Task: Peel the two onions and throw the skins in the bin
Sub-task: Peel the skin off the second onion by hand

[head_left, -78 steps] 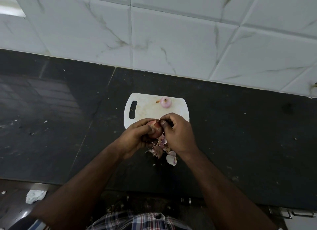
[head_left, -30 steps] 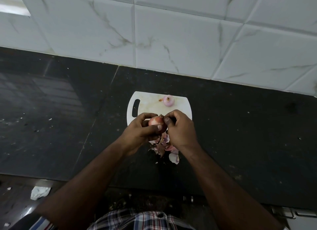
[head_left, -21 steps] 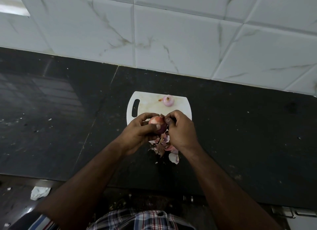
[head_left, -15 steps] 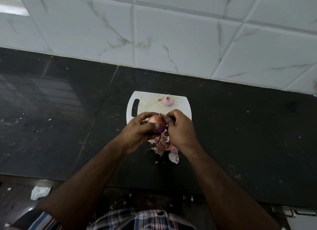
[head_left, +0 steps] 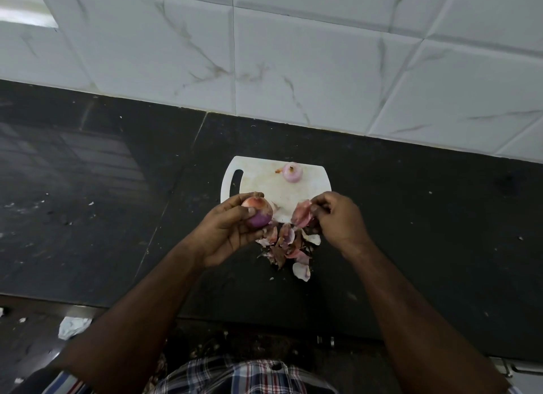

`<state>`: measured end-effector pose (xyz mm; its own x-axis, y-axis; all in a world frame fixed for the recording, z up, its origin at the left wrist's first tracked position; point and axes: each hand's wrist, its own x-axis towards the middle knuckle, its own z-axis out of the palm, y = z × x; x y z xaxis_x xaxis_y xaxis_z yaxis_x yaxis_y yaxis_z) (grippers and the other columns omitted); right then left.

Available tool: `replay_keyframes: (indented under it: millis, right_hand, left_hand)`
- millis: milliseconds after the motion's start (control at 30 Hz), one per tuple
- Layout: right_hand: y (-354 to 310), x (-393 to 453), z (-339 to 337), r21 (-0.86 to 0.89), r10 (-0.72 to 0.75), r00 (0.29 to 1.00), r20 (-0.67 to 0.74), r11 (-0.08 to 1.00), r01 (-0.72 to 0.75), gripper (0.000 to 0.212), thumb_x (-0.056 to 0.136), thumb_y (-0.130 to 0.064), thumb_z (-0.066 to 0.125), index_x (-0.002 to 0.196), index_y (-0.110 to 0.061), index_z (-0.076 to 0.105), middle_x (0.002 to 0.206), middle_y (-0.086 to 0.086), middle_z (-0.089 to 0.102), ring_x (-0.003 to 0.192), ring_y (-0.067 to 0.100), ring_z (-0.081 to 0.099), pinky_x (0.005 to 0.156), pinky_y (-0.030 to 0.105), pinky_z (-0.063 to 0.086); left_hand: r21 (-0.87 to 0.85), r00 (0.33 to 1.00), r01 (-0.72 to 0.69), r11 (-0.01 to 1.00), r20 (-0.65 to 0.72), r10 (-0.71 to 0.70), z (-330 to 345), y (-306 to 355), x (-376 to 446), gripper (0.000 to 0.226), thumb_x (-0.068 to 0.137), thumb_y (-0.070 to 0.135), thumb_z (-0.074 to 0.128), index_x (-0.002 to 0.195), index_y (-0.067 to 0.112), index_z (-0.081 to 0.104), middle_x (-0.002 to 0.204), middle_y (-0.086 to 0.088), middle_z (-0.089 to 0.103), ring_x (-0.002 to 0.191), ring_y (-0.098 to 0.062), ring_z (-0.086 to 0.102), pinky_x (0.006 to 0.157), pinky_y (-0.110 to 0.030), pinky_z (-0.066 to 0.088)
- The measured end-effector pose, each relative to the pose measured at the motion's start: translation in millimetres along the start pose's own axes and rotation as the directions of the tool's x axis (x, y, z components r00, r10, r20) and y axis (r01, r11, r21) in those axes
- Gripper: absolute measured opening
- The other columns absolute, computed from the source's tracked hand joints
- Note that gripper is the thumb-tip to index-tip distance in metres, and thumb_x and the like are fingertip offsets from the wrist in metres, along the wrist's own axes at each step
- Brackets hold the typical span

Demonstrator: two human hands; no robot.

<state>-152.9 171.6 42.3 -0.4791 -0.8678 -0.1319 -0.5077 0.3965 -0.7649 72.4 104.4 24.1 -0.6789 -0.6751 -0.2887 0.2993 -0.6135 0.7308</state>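
Our left hand [head_left: 227, 232] curls round the half-peeled onion [head_left: 258, 216], thumb across its front, holding it over the near-left corner of the cutting board [head_left: 273, 192]. Our right hand [head_left: 338, 217] pinches a loose piece of skin [head_left: 301, 213], apart from the onion. Below, between both hands, a pile of skins [head_left: 286, 246] lies on the black counter [head_left: 426, 232]. A peeled onion [head_left: 292, 172] sits at the board's far edge.

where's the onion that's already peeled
In the head view the peeled onion sits on the far edge of the white cutting board, beyond both hands and nearer the tiled wall.
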Motion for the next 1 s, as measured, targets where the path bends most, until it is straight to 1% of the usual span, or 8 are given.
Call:
replay_keyframes:
  millis: [133,233,400,567,700,800,900,1000]
  right_hand:
    - [14.8,-14.2,17.0,-0.094,-0.012,0.988,0.155,0.995,0.027,0.024,0.093,-0.01,0.062,0.109,-0.02,0.076,0.096,-0.003,0.077,0.085,0.013,0.071,0.081,0.029,0.057]
    - [12.6,-18.1,14.6,-0.116,-0.048,0.982,0.18,0.991,0.07,0.028,0.091,-0.021,0.069,0.119,-0.022,0.073,0.117,-0.006,0.073,0.103,0.008,0.067,0.085,0.018,0.049]
    - [-23.9,-20.9,6.7,0.182,-0.173,0.968,0.18,0.973,0.14,0.036,0.09,-0.03,0.071,0.126,-0.028,0.067,0.115,-0.014,0.071,0.09,0.002,0.07,0.087,0.029,0.057]
    - [-37.9,-21.5,22.1,0.145,-0.294,0.933,0.205,0.952,0.268,0.042,0.085,-0.029,0.077,0.126,-0.029,0.068,0.12,-0.009,0.069,0.107,0.009,0.065,0.094,0.034,0.055]
    - [-31.0,-17.5,25.4,0.262,-0.239,0.963,0.127,0.944,0.2,0.034,0.08,-0.014,0.082,0.112,-0.022,0.075,0.107,-0.004,0.074,0.096,0.012,0.071,0.088,0.042,0.059]
    - [-24.7,-14.8,28.2,0.332,-0.2,0.973,0.113,0.931,0.153,0.026,0.082,-0.007,0.078,0.1,-0.027,0.078,0.098,-0.005,0.075,0.089,0.015,0.073,0.081,0.041,0.062]
    - [-24.5,-15.4,27.0,0.359,-0.138,0.987,0.082,0.928,0.1,0.025,0.091,-0.002,0.065,0.096,-0.023,0.078,0.094,-0.003,0.075,0.087,0.017,0.072,0.075,0.035,0.062]
    - [-22.8,-16.2,26.5,0.429,-0.088,0.977,0.196,0.903,-0.005,0.017,0.094,-0.024,0.067,0.11,-0.022,0.073,0.107,-0.003,0.072,0.096,0.016,0.071,0.076,0.037,0.062]
  left_hand:
    - [0.017,0.999,0.034,0.999,0.029,-0.035,0.1,-1.8,2.4,0.059,0.078,0.006,0.059,0.137,0.011,0.056,0.121,-0.014,0.066,0.095,-0.028,0.07,0.08,-0.034,0.06]
    - [0.019,0.998,0.056,0.998,0.032,-0.056,-1.7,-0.9,3.8,0.058,0.079,0.009,0.057,0.137,0.015,0.056,0.119,-0.014,0.067,0.088,-0.028,0.069,0.069,-0.03,0.059]
    - [0.027,0.993,0.118,0.993,0.02,-0.118,-2.8,-3.2,9.6,0.044,0.074,0.016,0.054,0.117,0.015,0.062,0.109,-0.016,0.066,0.076,-0.027,0.065,0.056,-0.028,0.049]
    - [0.103,0.994,0.08,0.991,0.063,-0.086,-0.5,-3.2,11.5,0.05,0.082,0.017,0.051,0.131,0.015,0.061,0.111,-0.01,0.068,0.085,-0.021,0.062,0.065,-0.029,0.046]
    - [0.068,0.999,0.016,0.998,0.041,-0.019,-3.8,-7.6,10.1,0.054,0.08,0.013,0.072,0.132,0.011,0.057,0.107,-0.009,0.069,0.084,-0.019,0.068,0.074,-0.032,0.051]
    - [0.054,0.998,0.011,0.998,0.058,-0.014,-8.3,-10.1,10.1,0.075,0.063,0.024,0.094,0.128,0.009,0.059,0.115,-0.013,0.067,0.096,-0.025,0.068,0.081,-0.034,0.053]
    - [0.06,0.997,0.026,0.998,0.067,-0.03,-7.2,-9.2,7.9,0.081,0.062,0.029,0.095,0.131,0.01,0.057,0.117,-0.012,0.067,0.095,-0.026,0.067,0.079,-0.033,0.055]
    - [0.057,0.998,0.016,0.998,0.059,-0.019,-4.4,-7.8,7.8,0.058,0.078,0.013,0.079,0.132,0.01,0.057,0.12,-0.014,0.066,0.1,-0.029,0.069,0.084,-0.038,0.059]
